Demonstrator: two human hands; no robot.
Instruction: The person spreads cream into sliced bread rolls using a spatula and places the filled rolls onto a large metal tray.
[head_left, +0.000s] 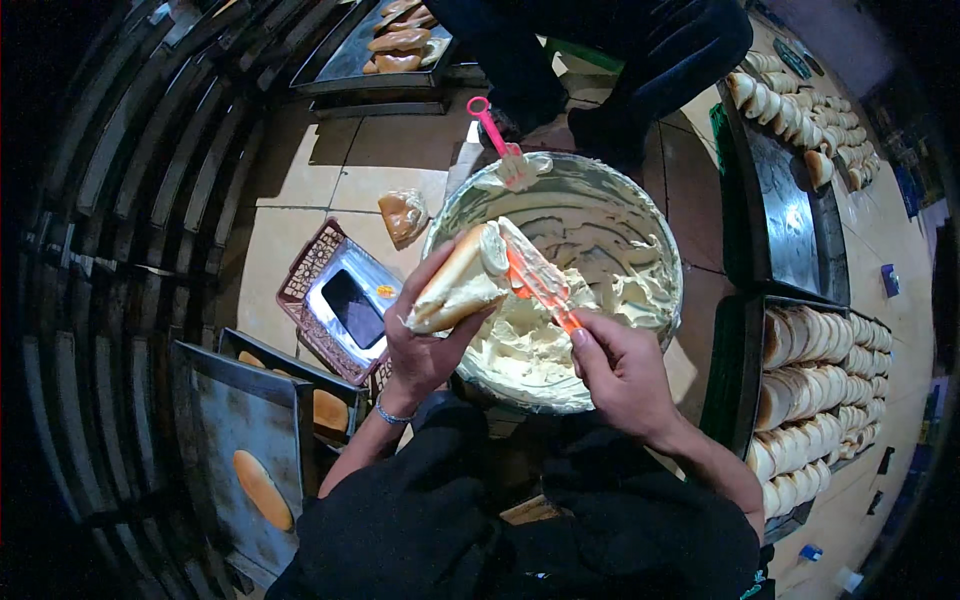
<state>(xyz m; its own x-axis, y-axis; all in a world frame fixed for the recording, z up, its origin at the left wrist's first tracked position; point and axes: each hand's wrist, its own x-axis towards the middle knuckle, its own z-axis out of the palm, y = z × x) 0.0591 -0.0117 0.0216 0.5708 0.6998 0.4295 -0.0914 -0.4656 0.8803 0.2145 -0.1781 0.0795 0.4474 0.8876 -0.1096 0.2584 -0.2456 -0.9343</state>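
My left hand (421, 346) holds a bread roll (454, 289) by its sides, above the near left rim of a large metal bowl (673, 247). Pale cream (517, 349) lies thick in the bowl's bottom and is smeared up its walls. In my right hand (619, 371) is the handle of an orange spatula (536, 281). Cream coats its blade, which touches the cream-covered side of the roll. A pink spatula (491, 127) rests on the bowl's far rim, its blade smeared with cream.
Left of the bowl, a plastic basket (304, 281) bears a phone (345, 307); a cream-smeared bread piece (403, 217) lies on the tiles. Trays of rolls (799, 367) line the right. Another tray (247, 420) holds one roll (261, 489). A person's legs (600, 52) stand beyond the bowl.
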